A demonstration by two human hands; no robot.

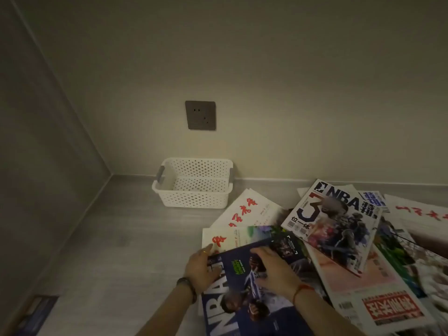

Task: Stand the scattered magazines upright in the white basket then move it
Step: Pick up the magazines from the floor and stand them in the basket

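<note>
The white perforated basket [194, 198] stands empty on the floor against the wall, below a socket. Magazines lie scattered flat to its right and in front of it. A dark blue NBA magazine [244, 301] lies nearest me. My left hand [201, 266] holds its left edge, thumb on the cover. My right hand [275, 270] rests on its cover with bent fingers near the top edge. Further right lies a white NBA magazine [337, 221] on top of the pile. White magazines with red script [244, 209] lie between the pile and the basket.
A dark wall socket [200, 115] is above the basket. A side wall [48, 166] meets the back wall left of the basket. Grey wood-look floor [116, 238] stretches left of the magazines. A dark flat object [36, 311] lies at the bottom left corner.
</note>
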